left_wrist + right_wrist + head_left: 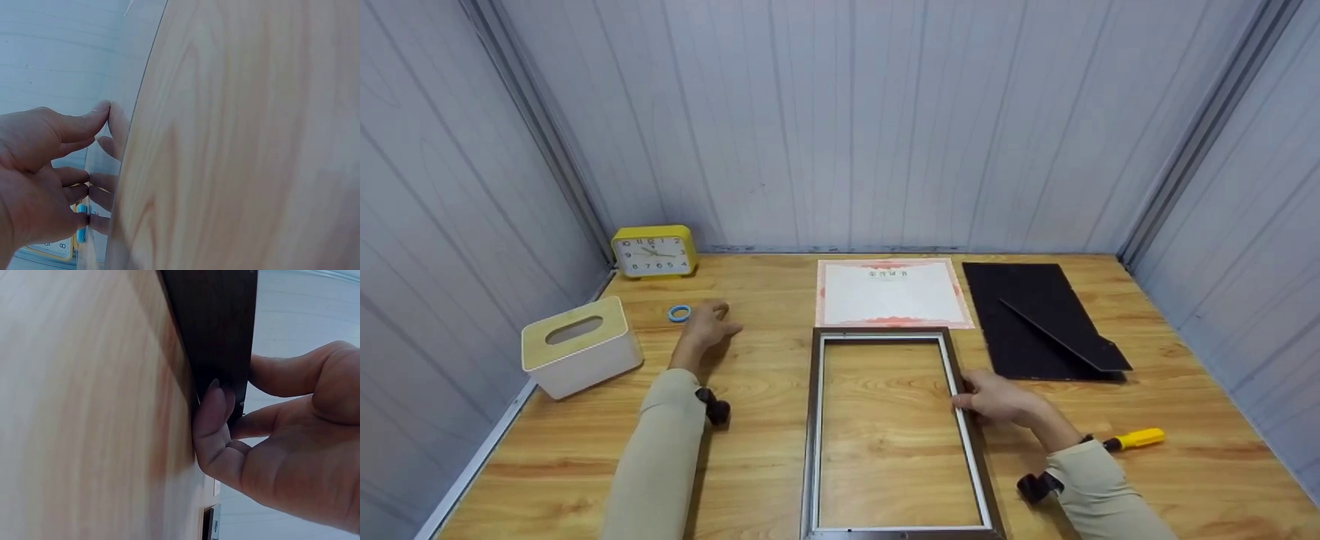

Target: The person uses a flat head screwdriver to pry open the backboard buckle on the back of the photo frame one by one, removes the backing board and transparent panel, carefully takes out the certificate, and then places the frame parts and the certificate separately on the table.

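My right hand (997,397) grips the right side of an upright-oriented, brown picture frame (812,435) with a silver inner edge, lying on the table. In the right wrist view, thumb and curled fingers (211,416) pinch its dark side bar (211,320). To the left, my left hand (706,328) is low over the table, fingers loosely spread. In the left wrist view its fingertips touch a clear, glossy sheet (121,185) that mirrors them; the sheet barely shows from the head. A small blue ring (679,313), like a tape roll, lies beside this hand.
A red-bordered certificate (892,296) lies behind the frame. Right of it is a black backing board (1012,322) with a stand leg (1065,335). A yellow-handled tool (1140,438) lies by the right wrist. A tissue box (592,367) and yellow clock (652,253) stand left.
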A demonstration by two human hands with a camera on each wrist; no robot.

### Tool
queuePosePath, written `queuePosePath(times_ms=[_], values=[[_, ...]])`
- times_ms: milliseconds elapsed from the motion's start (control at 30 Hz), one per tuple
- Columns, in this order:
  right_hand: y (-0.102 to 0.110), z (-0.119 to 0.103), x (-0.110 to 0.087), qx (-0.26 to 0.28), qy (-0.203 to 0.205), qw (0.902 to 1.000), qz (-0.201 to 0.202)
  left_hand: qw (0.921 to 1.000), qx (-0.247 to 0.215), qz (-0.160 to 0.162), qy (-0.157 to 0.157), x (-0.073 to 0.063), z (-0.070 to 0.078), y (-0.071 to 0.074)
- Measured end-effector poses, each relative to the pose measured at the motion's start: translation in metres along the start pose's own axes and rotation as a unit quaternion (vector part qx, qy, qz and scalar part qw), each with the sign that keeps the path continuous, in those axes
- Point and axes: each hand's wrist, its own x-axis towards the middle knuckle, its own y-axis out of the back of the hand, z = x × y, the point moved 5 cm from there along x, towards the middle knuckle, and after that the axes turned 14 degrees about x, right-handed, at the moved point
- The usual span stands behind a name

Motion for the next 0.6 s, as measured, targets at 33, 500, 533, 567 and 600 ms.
queuePosePath(times_ms=[33,500,533,567,600], values=[[0.000,0.000,0.000,0.001,0.001,1.0000,-0.001,1.0000,0.001,0.002,0.001,0.000,0.000,0.000],[-0.001,0.000,-0.001,0.016,0.004,0.9998,-0.011,0.9979,-0.065,-0.006,0.004,-0.002,-0.004,-0.004],[0.000,0.000,-0.001,0.014,0.002,0.9998,-0.010,0.9978,-0.066,-0.005,0.001,-0.005,-0.001,-0.004],[0.001,0.000,-0.002,0.010,0.001,0.9999,-0.011,0.9971,-0.075,-0.005,0.000,-0.008,0.001,-0.004],[0.003,0.000,-0.004,0.003,-0.003,1.0000,-0.008,0.9970,-0.077,-0.005,-0.005,-0.011,0.004,-0.005]])
